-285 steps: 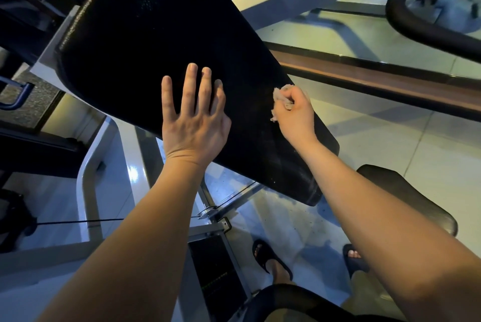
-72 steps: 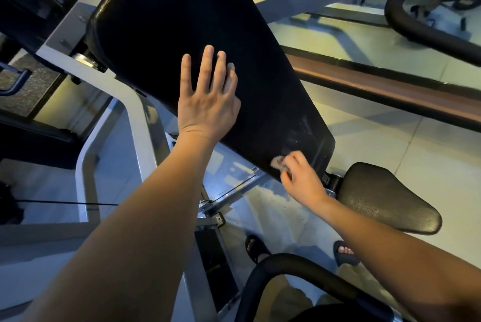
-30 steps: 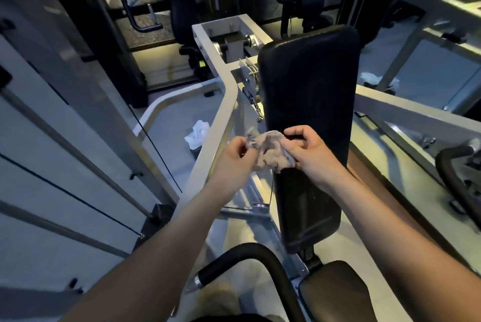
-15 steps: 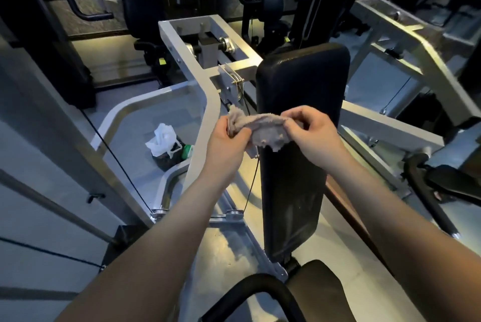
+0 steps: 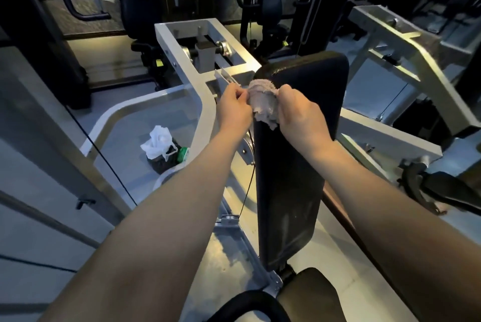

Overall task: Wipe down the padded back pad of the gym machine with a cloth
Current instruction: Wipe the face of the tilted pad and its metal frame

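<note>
The black padded back pad stands upright in the middle of the view, its top near the white frame. A crumpled grey-beige cloth is bunched in front of the pad's upper left edge. My left hand pinches the cloth's left side and my right hand grips its right side, knuckles toward me. Whether the cloth touches the pad I cannot tell.
The white steel machine frame runs left of and behind the pad. A white plastic bag with dark items lies on the floor at left. The black seat and a curved black handle sit below. Other machines stand behind.
Over 9.5 seconds I stopped wiping the pad with my right hand and pulled my left hand off it. Both hands now hold the cloth, bunched tighter than half a second ago.
</note>
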{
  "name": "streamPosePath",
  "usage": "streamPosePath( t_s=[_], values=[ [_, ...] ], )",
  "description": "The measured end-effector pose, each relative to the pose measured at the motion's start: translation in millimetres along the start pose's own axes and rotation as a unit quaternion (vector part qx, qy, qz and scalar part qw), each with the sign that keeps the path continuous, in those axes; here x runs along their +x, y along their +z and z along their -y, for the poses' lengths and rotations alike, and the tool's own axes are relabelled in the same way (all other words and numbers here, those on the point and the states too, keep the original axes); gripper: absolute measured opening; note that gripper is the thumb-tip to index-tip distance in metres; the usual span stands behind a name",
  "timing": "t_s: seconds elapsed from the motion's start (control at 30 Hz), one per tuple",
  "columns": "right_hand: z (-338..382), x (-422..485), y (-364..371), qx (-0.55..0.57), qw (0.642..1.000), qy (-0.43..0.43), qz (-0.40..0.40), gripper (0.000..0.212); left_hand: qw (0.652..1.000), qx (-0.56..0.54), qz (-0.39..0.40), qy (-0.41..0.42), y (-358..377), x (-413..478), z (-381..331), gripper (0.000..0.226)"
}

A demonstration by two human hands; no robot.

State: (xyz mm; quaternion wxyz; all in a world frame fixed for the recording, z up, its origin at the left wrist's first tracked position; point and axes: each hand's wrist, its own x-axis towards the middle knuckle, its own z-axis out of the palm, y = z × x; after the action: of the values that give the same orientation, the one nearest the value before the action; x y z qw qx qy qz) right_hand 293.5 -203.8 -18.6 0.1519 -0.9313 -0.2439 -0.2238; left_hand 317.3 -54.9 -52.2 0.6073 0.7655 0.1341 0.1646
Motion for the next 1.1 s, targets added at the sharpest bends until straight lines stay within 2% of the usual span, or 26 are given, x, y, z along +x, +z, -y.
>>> streamPosePath(
  t_s=[0.03, 0.1, 0.13, 0.17, 0.27, 0.33, 0.47, 0.57, 0.63, 0.67, 0.77, 0.83, 0.93, 1.1],
  values=[
    [-2, -7, 5, -0.010, 0.999, -0.036, 0.013, 0.011, 0.999, 0.026, 0.018, -0.009, 1, -5, 10, 0.016],
    [-9, -30, 18, -0.049, 0.992, -0.098, 0.057, 0.022, 0.992, 0.090, 0.067, -0.057, 5, -24, 41, 0.018],
    [-15, -45, 26, -0.059, 0.990, -0.104, 0.076, 0.025, 0.987, 0.106, 0.084, -0.087, 9, -36, 59, 0.020],
    [-22, -59, 34, -0.061, 0.989, -0.095, 0.092, 0.024, 0.983, 0.113, 0.098, -0.111, 12, -46, 74, 0.019],
    [-31, -77, 36, 0.023, 0.990, 0.024, 0.139, 0.011, 0.979, 0.090, 0.116, -0.141, 10, -66, 95, 0.008],
    [-30, -73, 24, 0.112, 0.979, 0.066, 0.159, 0.009, 0.981, 0.082, 0.123, -0.129, -1, -77, 96, 0.007],
    [-13, -64, -3, 0.223, 0.943, 0.088, 0.230, 0.011, 0.982, 0.126, 0.122, -0.067, -33, -107, 86, 0.005],
    [1, -62, -9, 0.277, 0.917, 0.106, 0.269, 0.015, 0.981, 0.060, 0.181, -0.034, -50, -123, 72, 0.035],
    [8, -60, -11, 0.302, 0.907, 0.106, 0.275, 0.012, 0.967, -0.006, 0.251, -0.044, -56, -132, 60, 0.046],
    [9, -59, -12, 0.313, 0.903, 0.109, 0.274, 0.010, 0.961, -0.021, 0.271, -0.044, -58, -136, 55, 0.041],
    [12, -60, -16, 0.338, 0.896, 0.135, 0.255, 0.009, 0.964, -0.024, 0.264, -0.028, -64, -144, 48, 0.014],
    [13, -61, -17, 0.344, 0.896, 0.158, 0.232, 0.008, 0.960, -0.048, 0.275, -0.028, -67, -148, 46, 0.017],
    [15, -63, -17, 0.339, 0.901, 0.162, 0.219, 0.007, 0.955, -0.058, 0.290, -0.032, -64, -155, 39, 0.042],
    [22, -68, -27, 0.291, 0.924, 0.115, 0.219, 0.012, 0.949, -0.039, 0.308, -0.050, -61, -162, 41, 0.020]
  ],
)
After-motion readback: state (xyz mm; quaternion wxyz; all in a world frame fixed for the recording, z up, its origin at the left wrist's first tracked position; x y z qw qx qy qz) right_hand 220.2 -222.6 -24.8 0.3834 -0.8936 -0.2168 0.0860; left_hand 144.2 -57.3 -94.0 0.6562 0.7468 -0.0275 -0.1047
